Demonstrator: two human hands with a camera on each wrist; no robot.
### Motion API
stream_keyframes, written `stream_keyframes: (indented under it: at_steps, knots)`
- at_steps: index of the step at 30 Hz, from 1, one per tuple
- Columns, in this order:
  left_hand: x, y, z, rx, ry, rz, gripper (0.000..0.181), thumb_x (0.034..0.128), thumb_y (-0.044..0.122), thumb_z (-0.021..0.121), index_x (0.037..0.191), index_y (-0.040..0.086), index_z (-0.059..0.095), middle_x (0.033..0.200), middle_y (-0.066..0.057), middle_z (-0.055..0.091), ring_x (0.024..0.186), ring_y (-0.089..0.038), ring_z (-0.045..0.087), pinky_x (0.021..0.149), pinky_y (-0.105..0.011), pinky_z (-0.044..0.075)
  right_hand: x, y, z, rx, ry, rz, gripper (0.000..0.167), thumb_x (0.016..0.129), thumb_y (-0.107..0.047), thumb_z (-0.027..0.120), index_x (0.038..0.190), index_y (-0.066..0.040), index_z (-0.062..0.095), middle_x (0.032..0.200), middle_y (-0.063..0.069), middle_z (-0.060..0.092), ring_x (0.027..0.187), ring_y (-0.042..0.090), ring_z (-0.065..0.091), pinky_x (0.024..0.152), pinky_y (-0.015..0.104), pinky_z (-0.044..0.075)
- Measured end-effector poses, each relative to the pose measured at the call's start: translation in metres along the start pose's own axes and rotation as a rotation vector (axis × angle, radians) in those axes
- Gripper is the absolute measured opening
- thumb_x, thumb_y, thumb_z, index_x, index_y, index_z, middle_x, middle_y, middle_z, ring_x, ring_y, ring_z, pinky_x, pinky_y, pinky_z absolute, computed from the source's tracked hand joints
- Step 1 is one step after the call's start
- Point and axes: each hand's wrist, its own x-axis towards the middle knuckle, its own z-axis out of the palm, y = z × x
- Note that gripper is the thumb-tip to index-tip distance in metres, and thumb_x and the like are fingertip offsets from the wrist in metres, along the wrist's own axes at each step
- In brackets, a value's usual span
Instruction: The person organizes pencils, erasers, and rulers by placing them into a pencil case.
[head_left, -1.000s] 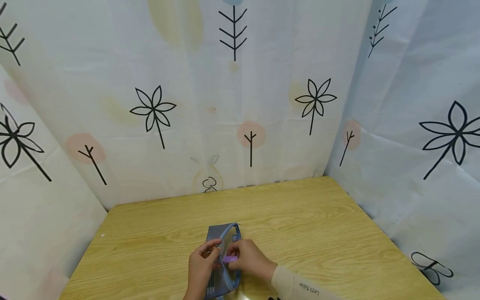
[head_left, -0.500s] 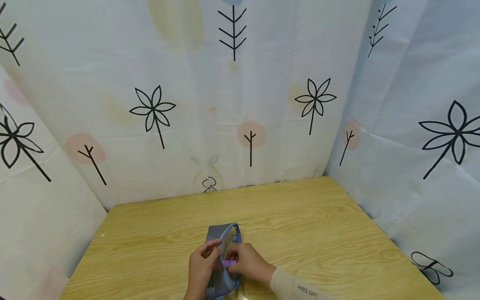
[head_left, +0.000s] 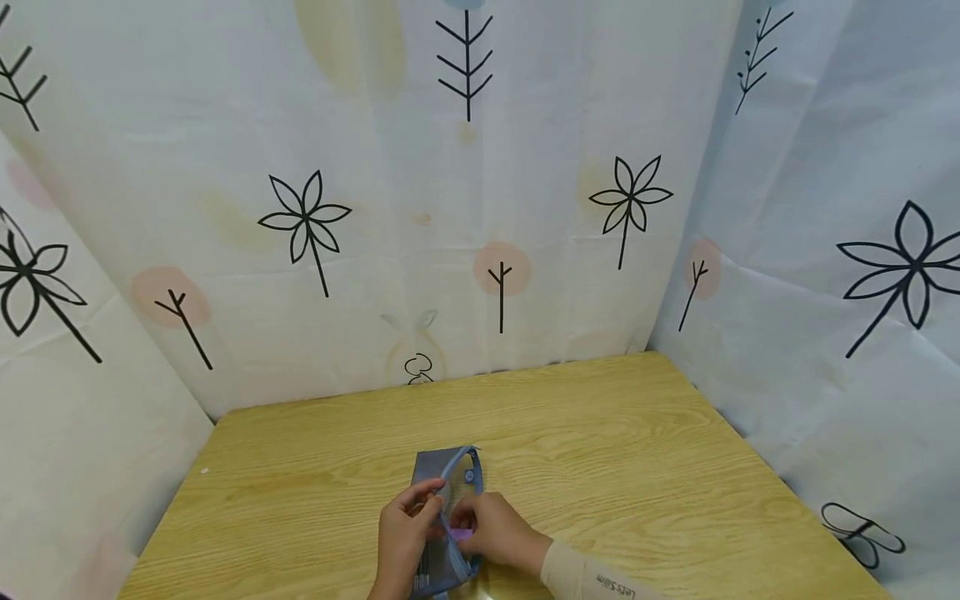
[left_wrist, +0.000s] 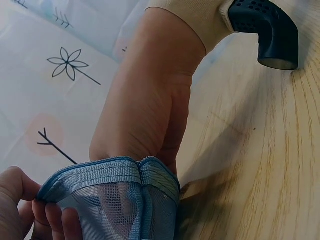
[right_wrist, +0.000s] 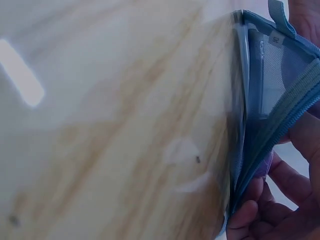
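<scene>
A blue mesh zipper pouch (head_left: 429, 467) stands on the table, its zipped mouth spread apart. At the near-left rim, my left hand (head_left: 401, 533) pinches the edge between thumb and fingers; the left wrist view shows this grip on the blue mesh rim (left_wrist: 110, 172). My right hand (head_left: 501, 527) reaches into the mouth with curled fingers and holds a small purple object (head_left: 461, 533). Its kind cannot be told, as fingers and pouch hide most of it. A bit of the purple object (right_wrist: 265, 166) also shows beside the pouch's edge in the right wrist view.
The wood-grain table (head_left: 615, 450) extends around the pouch. White patterned cloth (head_left: 390, 275) encloses its back and sides. A tiny white speck (head_left: 205, 471) lies near the left edge. The right forearm's beige sleeve (head_left: 592, 575) crosses the near side.
My right hand has moved slightly nearer to me along the pouch mouth, carrying the purple object, of which less now shows. My left hand and the pouch have hardly moved.
</scene>
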Motion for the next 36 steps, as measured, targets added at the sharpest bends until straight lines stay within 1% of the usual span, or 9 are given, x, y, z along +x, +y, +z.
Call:
stream_keyframes:
  at_steps: [6, 9, 17, 25, 31, 36]
  knots:
    - [0.0006, 0.0001, 0.0015, 0.009, 0.005, 0.001, 0.026, 0.0869, 0.004, 0.064, 0.111, 0.0, 0.072, 0.082, 0.001, 0.059, 0.073, -0.013, 0.063, 0.054, -0.029, 0.059, -0.0021, 0.0009, -0.0004, -0.026, 0.003, -0.028, 0.021, 0.066, 0.003, 0.073, 0.085, -0.005, 0.072, 0.071, -0.007, 0.062, 0.062, -0.004, 0.047, 0.057, 0.013, 0.046]
    - [0.0, 0.0, 0.0015, 0.013, 0.005, 0.005, 0.026, 0.087, 0.004, 0.064, 0.111, -0.001, 0.071, 0.082, 0.001, 0.059, 0.074, -0.014, 0.064, 0.054, -0.029, 0.059, -0.0023, 0.0005, -0.0005, -0.028, 0.0, -0.028, 0.021, 0.066, 0.004, 0.073, 0.084, -0.005, 0.071, 0.071, -0.007, 0.062, 0.062, -0.004, 0.047, 0.057, 0.013, 0.046]
    - [-0.0001, -0.0001, 0.0015, 0.021, 0.01, -0.004, 0.026, 0.0867, 0.005, 0.064, 0.112, 0.0, 0.072, 0.082, 0.001, 0.06, 0.075, -0.015, 0.064, 0.054, -0.03, 0.059, -0.003, 0.0018, 0.0006, 0.009, -0.023, -0.001, 0.021, 0.067, 0.006, 0.074, 0.084, -0.006, 0.069, 0.073, -0.006, 0.063, 0.063, -0.003, 0.049, 0.058, 0.014, 0.047]
    - [-0.0002, -0.0012, 0.0012, 0.019, 0.006, -0.001, 0.026, 0.0874, 0.005, 0.064, 0.112, 0.001, 0.072, 0.083, 0.0, 0.061, 0.076, -0.017, 0.066, 0.054, -0.03, 0.06, -0.0046, 0.0015, 0.0024, 0.01, -0.03, 0.02, 0.021, 0.07, 0.005, 0.076, 0.084, -0.009, 0.068, 0.075, -0.008, 0.063, 0.064, -0.002, 0.051, 0.059, 0.015, 0.048]
    - [-0.0011, -0.0015, 0.0019, 0.015, 0.01, 0.008, 0.026, 0.0868, 0.004, 0.064, 0.112, 0.0, 0.072, 0.082, 0.0, 0.061, 0.071, -0.01, 0.063, 0.054, -0.03, 0.06, -0.0048, 0.0004, 0.0033, -0.008, -0.03, 0.013, 0.023, 0.069, 0.007, 0.074, 0.083, -0.009, 0.068, 0.073, -0.009, 0.062, 0.062, -0.003, 0.049, 0.056, 0.014, 0.047]
    - [-0.0016, -0.0022, 0.0027, 0.009, 0.009, 0.007, 0.026, 0.0866, 0.004, 0.065, 0.111, -0.001, 0.072, 0.082, 0.001, 0.061, 0.07, -0.009, 0.062, 0.053, -0.03, 0.059, -0.005, -0.0012, 0.0042, -0.024, -0.024, 0.005, 0.024, 0.068, 0.008, 0.073, 0.081, -0.011, 0.067, 0.071, -0.01, 0.06, 0.06, -0.003, 0.047, 0.054, 0.014, 0.045]
